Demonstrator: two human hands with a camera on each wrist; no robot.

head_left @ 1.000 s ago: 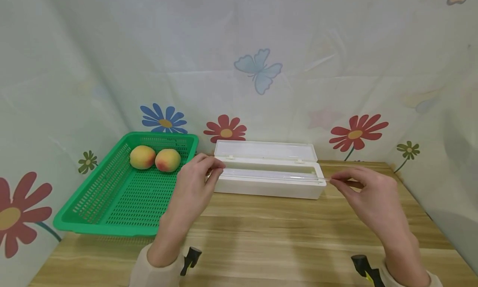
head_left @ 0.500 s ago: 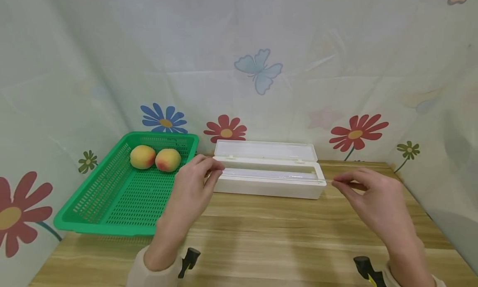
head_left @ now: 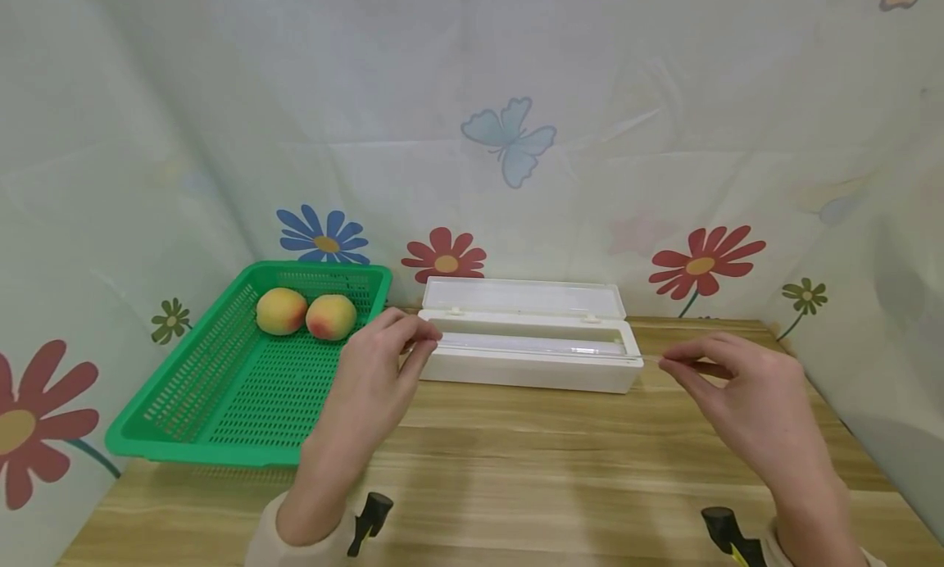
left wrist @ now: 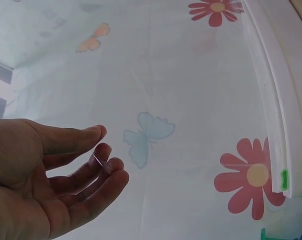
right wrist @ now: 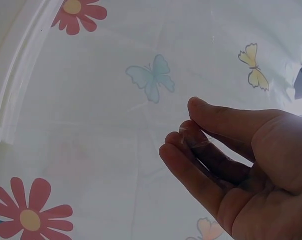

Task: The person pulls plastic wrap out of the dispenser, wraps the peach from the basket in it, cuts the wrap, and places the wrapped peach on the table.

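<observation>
A white plastic wrap dispenser box (head_left: 527,374) lies lengthwise near the back wall, its lid (head_left: 525,297) raised. Inside it shows a roll of plastic wrap (head_left: 516,342). At the box's left end, my left hand (head_left: 374,378) pinches one corner of the clear wrap between thumb and fingertips. Past the right end, my right hand (head_left: 748,395) pinches the other corner. A thin edge of clear film (head_left: 651,357) runs toward it from the box. Both wrist views show film at the fingers: clear film (left wrist: 102,162) on the left, clear film (right wrist: 203,142) on the right.
A green plastic basket (head_left: 214,452) stands at the left on the wooden table (head_left: 531,477). Two peaches, a left peach (head_left: 281,311) and a right peach (head_left: 331,317), lie in its far end. A patterned sheet (head_left: 354,100) hangs close behind.
My right hand has drifted slightly to the right and my left hand slightly to the left, both still pinching the film. The box, basket and peaches have stayed put.
</observation>
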